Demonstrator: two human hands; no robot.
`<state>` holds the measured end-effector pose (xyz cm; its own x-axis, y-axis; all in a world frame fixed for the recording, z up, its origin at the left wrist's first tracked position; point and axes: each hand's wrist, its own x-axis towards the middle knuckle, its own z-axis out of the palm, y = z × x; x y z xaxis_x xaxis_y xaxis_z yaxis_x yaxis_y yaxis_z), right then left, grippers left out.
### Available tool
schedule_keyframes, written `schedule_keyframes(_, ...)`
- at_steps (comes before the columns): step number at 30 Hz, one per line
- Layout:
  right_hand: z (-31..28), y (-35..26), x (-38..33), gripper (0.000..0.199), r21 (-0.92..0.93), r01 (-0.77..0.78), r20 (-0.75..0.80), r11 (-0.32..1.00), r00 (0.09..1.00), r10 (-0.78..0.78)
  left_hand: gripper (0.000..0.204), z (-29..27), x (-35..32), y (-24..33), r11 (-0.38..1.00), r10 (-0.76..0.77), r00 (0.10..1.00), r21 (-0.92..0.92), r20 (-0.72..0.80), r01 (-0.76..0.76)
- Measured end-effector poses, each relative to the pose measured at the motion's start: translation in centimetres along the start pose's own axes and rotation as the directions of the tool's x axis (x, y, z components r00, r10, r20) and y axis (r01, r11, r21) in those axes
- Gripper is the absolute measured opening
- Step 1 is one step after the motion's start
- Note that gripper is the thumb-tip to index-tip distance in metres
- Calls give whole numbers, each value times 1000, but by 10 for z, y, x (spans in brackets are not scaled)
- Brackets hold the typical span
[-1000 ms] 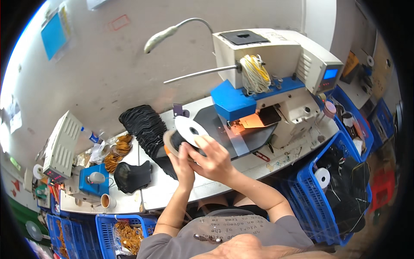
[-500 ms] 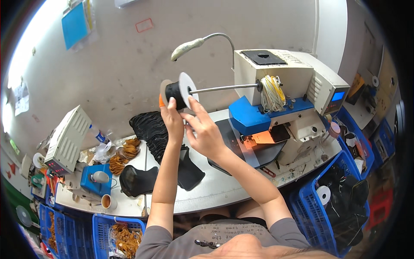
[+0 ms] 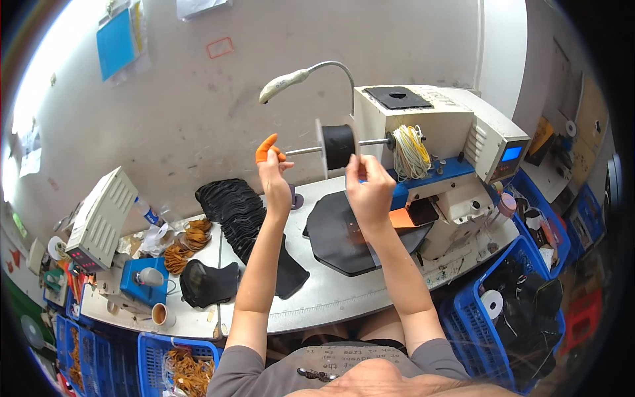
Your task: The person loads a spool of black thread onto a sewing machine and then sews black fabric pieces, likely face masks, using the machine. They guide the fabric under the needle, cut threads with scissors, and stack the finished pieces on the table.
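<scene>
Pinching the spool (image 3: 339,147), now farther along the rod (image 3: 303,151): right hand (image 3: 368,190); left hand (image 3: 274,175) grip unclear.

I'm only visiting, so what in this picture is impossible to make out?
All in the head view:
Rod: its stretch inside the black-wound spool, hidden by the spool.
Rod's tip: whether the left hand touches it, too small to tell.
Orange sheet: its left end, behind the right arm.
Blue lower-left basket: its base, cut off by the picture's lower edge.
</scene>
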<state>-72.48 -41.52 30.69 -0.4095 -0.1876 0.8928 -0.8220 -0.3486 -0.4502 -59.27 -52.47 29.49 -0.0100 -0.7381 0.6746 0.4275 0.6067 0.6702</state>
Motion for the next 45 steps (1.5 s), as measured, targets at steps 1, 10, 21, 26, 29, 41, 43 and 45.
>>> schedule_keyframes(1,-3,6,1,6,-17,0,-36,1000,999,-1,37,3,4,5,999,-25,999,37,43,23)
schedule_keyframes(10,-27,21,8,8,28,-78,-18,997,997,78,24,18,1,19,841,170,976,496,133,-214)
schedule_keyframes(21,-63,26,1,16,111,-133,147,985,982,116,27,27,6,32,777,99,988,611,117,-151)
schedule_keyframes(26,-89,40,-5,12,77,-131,169,988,979,117,21,30,10,32,809,63,994,580,84,-101)
schedule_keyframes(29,-94,43,-5,11,55,-147,193,988,972,134,18,31,13,36,856,0,999,516,54,-28)
schedule_keyframes(41,-42,26,5,23,53,-128,192,990,975,115,50,35,-12,43,244,516,818,872,254,-425)
schedule_keyframes(43,-44,19,12,21,87,-105,142,991,986,92,59,38,-33,56,367,551,789,770,272,-521)
schedule_keyframes(45,-47,14,20,21,92,-115,153,989,983,100,63,39,-45,48,532,470,803,609,366,-589)
